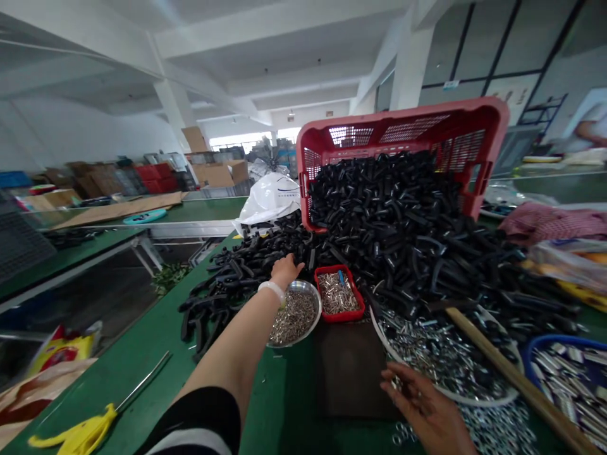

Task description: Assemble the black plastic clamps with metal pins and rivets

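My left hand (285, 272) is stretched out over the edge of a heap of black plastic parts (246, 265), just behind a round metal bowl (318, 309) of small metal pins. Its thumb stands apart from the fingers, and nothing shows in its grasp. Low on the right, my right hand (424, 404) has thumb and fingers curled around a small shiny metal piece (396, 382), partly hidden by the fingers. That hand is beside a dark flat pad (351, 373) and a white basin (386, 338) of metal fasteners. A red tray (363, 309) of metal pins sits behind the pad.
A tipped red crate (403, 117) spills black parts onto the green table (156, 392). A hammer's wooden handle (512, 373) crosses the white basin. At right is a blue basin (531, 351) of metal pieces. A yellow-handled screwdriver (90, 430) lies front left. One person's arm (588, 133) shows far right.
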Demonstrator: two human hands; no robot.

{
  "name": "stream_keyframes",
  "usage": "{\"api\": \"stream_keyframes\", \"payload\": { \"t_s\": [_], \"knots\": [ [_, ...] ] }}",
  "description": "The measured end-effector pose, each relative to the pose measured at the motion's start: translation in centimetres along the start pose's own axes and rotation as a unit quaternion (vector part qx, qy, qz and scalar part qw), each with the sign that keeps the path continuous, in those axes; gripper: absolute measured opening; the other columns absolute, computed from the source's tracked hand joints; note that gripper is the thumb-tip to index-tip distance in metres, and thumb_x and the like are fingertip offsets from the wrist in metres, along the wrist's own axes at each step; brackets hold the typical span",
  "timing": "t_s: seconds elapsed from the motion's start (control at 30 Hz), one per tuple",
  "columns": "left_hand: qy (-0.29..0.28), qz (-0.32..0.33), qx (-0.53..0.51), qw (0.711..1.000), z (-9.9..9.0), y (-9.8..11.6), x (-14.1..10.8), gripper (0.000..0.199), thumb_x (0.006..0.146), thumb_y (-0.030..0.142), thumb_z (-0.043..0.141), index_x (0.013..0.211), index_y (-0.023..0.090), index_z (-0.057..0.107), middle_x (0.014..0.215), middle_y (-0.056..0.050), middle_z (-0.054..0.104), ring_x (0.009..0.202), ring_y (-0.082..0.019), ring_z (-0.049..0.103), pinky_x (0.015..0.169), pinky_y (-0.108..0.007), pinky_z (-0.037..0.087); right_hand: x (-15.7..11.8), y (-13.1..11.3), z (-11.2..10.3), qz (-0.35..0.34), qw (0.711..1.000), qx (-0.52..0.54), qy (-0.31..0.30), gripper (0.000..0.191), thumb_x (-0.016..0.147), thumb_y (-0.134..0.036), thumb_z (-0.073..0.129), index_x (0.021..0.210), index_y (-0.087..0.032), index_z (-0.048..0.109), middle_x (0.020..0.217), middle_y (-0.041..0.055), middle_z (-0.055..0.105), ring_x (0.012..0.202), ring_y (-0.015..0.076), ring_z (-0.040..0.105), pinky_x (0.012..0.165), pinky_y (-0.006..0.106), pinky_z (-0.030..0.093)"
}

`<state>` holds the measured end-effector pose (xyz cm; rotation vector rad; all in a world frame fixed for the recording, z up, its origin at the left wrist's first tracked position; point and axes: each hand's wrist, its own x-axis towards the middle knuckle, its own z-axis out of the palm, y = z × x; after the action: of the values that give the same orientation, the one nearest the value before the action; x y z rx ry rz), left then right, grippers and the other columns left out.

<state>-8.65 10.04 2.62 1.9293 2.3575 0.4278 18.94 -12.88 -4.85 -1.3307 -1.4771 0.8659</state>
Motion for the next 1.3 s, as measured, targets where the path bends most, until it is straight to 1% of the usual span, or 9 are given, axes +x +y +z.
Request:
{"api": "stream_keyframes", "payload": {
  "t_s": [0.13,0.37,0.47,0.6,0.73,1.0,1.2,1.27,1.3],
  "knots": [
    [-0.032,-0.014,0.023,0.999,0.6,0.9,1.7,0.04,0.077,0.034,0.05,0.111,0.013,0.053,0.104,-0.017,0.061,0.094,-0.027,0.059,0.074,-0.033,0.044,-0.2,0.1,-0.6,0.005,0.999,-0.022,-0.028,0.03,0.073,-0.037,0.058,0.099,-0.022,0.061,0.094,0.007,0.067,0.085,0.0184,0.063,0.071,0.025,0.053],
    [-0.015,0.012,0.108,0.994,-3.3,-0.8,1.7,0.037,0.068,0.036,0.061,0.101,0.019,0.061,0.108,-0.017,0.058,0.104,-0.034,0.05,0.079,-0.041,0.041,-0.2,-0.4,-1.0,-0.019,0.998,-0.045,-0.033,0.027,0.077,-0.035,0.055,0.102,-0.024,0.059,0.093,0.0052,0.067,0.082,0.0173,0.063,0.072,0.027,0.052],
    [0.015,0.083,0.102,0.991,-2.2,3.9,-1.3,0.046,0.073,0.053,0.049,0.103,0.019,0.06,0.109,-0.016,0.058,0.105,-0.032,0.049,0.082,-0.039,0.04,-0.4,-0.5,-0.5,-0.036,0.996,-0.058,-0.053,0.027,0.078,-0.034,0.053,0.103,-0.026,0.059,0.093,0.0036,0.067,0.081,0.0166,0.062,0.073,0.027,0.051],
    [-0.146,0.239,0.001,0.96,1.6,12.4,-5.9,0.065,0.069,0.069,0.039,0.107,0.02,0.057,0.102,-0.011,0.063,0.091,-0.026,0.058,0.076,-0.032,0.044,-0.6,-0.1,-0.5,-0.027,0.996,-0.061,-0.053,0.026,0.079,-0.034,0.053,0.103,-0.026,0.059,0.095,0.0035,0.066,0.083,0.0168,0.062,0.074,0.028,0.051],
    [-0.167,0.208,0.043,0.963,2.8,16.0,-6.4,0.06,0.066,0.059,0.053,0.099,0.01,0.062,0.103,-0.02,0.062,0.095,-0.032,0.058,0.076,-0.035,0.044,-0.5,0.3,-1.1,-0.011,0.999,-0.033,-0.039,0.029,0.079,-0.035,0.052,0.106,-0.024,0.057,0.097,0.0056,0.065,0.088,0.0178,0.061,0.076,0.029,0.05],
    [-0.194,0.177,0.006,0.965,1.6,16.7,-5.7,0.036,0.058,0.038,0.067,0.081,0.011,0.068,0.094,-0.019,0.066,0.088,-0.031,0.061,0.073,-0.032,0.045,-0.4,-0.6,-1.6,-0.036,0.999,-0.03,-0.025,0.028,0.079,-0.032,0.053,0.105,-0.024,0.057,0.095,0.0056,0.065,0.087,0.0183,0.061,0.078,0.032,0.049],
    [-0.12,0.172,-0.161,0.964,-0.2,13.7,-8.5,0.031,0.08,0.033,0.049,0.102,0.014,0.059,0.105,-0.012,0.063,0.095,-0.02,0.058,0.081,-0.028,0.043,1.2,-0.3,-3.7,0.003,0.989,0.074,0.131,0.029,0.076,-0.035,0.056,0.102,-0.021,0.051,0.094,0.0071,0.063,0.089,0.0194,0.061,0.084,0.037,0.047],
    [-0.15,0.16,-0.372,0.902,-0.1,11.8,-10.4,0.027,0.08,0.029,0.051,0.102,0.015,0.057,0.104,-0.008,0.063,0.092,-0.016,0.058,0.082,-0.026,0.043,1.6,-0.9,-4.1,0.004,0.978,0.137,0.158,0.029,0.075,-0.035,0.058,0.099,-0.021,0.049,0.092,0.0061,0.062,0.088,0.0195,0.061,0.083,0.038,0.048],
    [-0.2,0.131,-0.508,0.827,0.2,11.0,-11.6,0.025,0.078,0.029,0.055,0.1,0.015,0.057,0.1,-0.007,0.063,0.087,-0.014,0.059,0.08,-0.026,0.045,1.7,-1.5,-4.3,0.0,0.973,0.162,0.166,0.029,0.074,-0.035,0.059,0.097,-0.022,0.049,0.092,0.0054,0.062,0.087,0.0194,0.062,0.083,0.038,0.048]
  ]
}}
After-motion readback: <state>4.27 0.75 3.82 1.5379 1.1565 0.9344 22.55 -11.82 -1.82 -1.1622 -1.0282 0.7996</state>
